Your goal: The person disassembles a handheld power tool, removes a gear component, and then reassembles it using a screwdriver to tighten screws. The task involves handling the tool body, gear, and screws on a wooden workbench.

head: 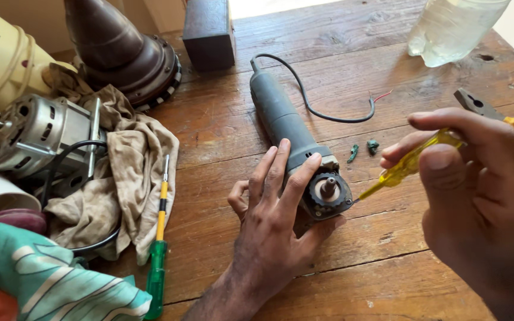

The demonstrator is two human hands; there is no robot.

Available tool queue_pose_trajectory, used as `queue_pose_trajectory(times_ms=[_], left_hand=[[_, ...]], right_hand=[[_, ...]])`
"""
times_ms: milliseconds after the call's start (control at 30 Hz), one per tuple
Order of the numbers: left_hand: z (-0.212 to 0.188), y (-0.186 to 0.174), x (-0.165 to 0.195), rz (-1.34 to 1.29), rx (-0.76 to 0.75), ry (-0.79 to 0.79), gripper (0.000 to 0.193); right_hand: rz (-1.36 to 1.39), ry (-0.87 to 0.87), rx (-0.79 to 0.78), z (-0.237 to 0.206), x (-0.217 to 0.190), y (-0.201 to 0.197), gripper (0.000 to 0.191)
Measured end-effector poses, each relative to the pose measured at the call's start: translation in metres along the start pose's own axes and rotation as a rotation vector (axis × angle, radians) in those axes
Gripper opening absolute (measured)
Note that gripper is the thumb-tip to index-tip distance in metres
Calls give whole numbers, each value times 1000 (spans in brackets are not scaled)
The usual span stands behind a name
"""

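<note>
A grey-bodied angle grinder (295,142) with its black gear head and bare spindle facing up lies on the worn wooden table (388,261). The left hand (275,220) clasps it just behind the head, fingers over the body. The right hand (477,190), just beside the head, pinches a yellow translucent-handled screwdriver (408,163), tip touching the head's rim. Well left of the grip lie a green-and-yellow screwdriver (159,238) and a crumpled beige rag (129,178).
</note>
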State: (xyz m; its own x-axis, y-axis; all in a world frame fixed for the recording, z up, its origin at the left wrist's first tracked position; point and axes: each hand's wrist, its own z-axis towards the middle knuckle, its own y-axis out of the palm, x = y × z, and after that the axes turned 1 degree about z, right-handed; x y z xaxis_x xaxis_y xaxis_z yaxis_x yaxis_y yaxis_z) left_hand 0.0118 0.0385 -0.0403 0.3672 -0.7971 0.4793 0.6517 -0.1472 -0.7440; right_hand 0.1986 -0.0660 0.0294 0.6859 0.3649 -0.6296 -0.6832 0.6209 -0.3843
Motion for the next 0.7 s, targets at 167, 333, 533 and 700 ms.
queue_pose_trajectory(times_ms=[167, 333, 533, 700], left_hand=[[-2, 1, 0, 11, -8, -5, 85], [-1, 1, 0, 1, -12, -7, 85], [-1, 2, 0, 15, -21, -1, 86], [-1, 2, 0, 27, -21, -3, 86]], right_hand=[[16, -11, 3, 1, -2, 7, 36], [-7, -34, -51, 10, -5, 8, 36], [31, -38, -223, 17, -11, 0, 35], [-104, -143, -115, 15, 1, 9, 36]])
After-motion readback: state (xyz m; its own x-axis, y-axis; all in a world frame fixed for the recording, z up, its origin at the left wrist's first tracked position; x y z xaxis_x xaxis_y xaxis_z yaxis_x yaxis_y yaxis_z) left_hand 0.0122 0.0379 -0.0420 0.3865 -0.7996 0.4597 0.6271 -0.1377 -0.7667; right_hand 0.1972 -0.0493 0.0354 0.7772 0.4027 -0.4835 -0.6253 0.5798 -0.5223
